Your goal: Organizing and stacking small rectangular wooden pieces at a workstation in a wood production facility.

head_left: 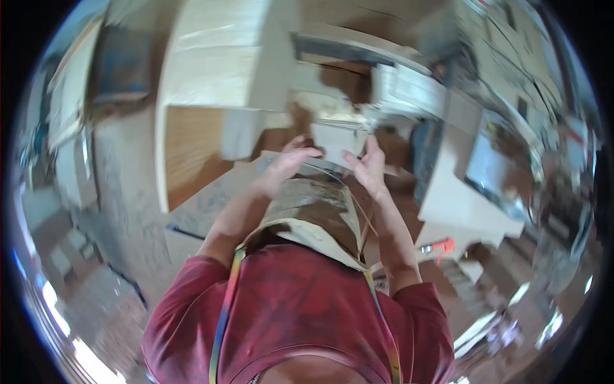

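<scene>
A pale, flat rectangular piece (335,142) stands in front of my chest; blur hides exactly what it is. My left hand (293,160) has its thumb along the piece's lower left side. On the other side my right hand (367,168) grips it, thumb across the near face and a finger raised behind the right edge. Below both hands hangs the worn tan apron (313,205) that I wear, with multicoloured straps (227,307). A thin cord (326,171) runs across just under the hands.
A tall pale cabinet or box (211,70) with an open wooden side stands ahead on the left. White stacked pieces (409,89) sit at the far right. An orange-red tool (440,246) lies right of my forearm, near a pale panel (457,192). A dark bar (185,232) lies at left.
</scene>
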A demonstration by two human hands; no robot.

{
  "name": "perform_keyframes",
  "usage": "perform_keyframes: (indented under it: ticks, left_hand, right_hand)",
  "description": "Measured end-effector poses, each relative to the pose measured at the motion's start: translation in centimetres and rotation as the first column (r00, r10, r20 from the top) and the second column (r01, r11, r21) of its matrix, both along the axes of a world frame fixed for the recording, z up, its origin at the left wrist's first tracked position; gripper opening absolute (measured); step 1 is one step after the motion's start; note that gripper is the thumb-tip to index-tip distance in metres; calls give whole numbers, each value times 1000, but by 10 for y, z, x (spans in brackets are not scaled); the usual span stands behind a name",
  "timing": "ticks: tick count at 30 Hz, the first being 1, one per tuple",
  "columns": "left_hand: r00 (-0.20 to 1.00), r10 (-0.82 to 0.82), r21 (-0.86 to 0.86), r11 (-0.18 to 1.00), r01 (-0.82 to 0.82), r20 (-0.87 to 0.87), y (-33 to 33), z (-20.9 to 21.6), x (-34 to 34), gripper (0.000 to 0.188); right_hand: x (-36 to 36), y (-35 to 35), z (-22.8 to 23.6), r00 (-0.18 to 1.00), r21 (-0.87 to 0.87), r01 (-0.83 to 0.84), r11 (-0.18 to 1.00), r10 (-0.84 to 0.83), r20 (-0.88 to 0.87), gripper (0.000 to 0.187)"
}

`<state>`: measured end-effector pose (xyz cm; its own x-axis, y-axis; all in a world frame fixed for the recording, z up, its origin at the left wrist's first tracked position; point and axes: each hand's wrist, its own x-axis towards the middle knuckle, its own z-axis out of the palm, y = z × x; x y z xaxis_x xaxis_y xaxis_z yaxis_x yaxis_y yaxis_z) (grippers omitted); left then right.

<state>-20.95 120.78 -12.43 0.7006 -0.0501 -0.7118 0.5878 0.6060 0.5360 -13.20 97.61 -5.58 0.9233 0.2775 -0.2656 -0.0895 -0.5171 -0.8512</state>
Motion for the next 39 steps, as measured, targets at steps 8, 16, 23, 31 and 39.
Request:
perform_keyframes:
  ticks: [8,16,23,31,39]
  left_hand:
    - [658,-735,386,662,643,165,-96,144,83,80]
    - [154,-891,781,449,434,426,-280,160,135,87]
    - [267,-739,704,672,228,619,-299,129,108,88]
    - [362,-797,778,580,242,482,-304,118,100,74]
    - [485,-712,731,654,194,508,-254,150,95,54]
  right_hand:
    - [-54,-152,126,973,248,226,942,-230,-16,66]
    - [-93,-281,99,775,218,604,767,-628,64,88]
    - [-106,-260,53,652,385,678,626,-754,79,100]
    - [-109,-272,79,741,11,641,767,-623,249,90]
    - [-54,-240,195,951,-543,72,837,107,291,51]
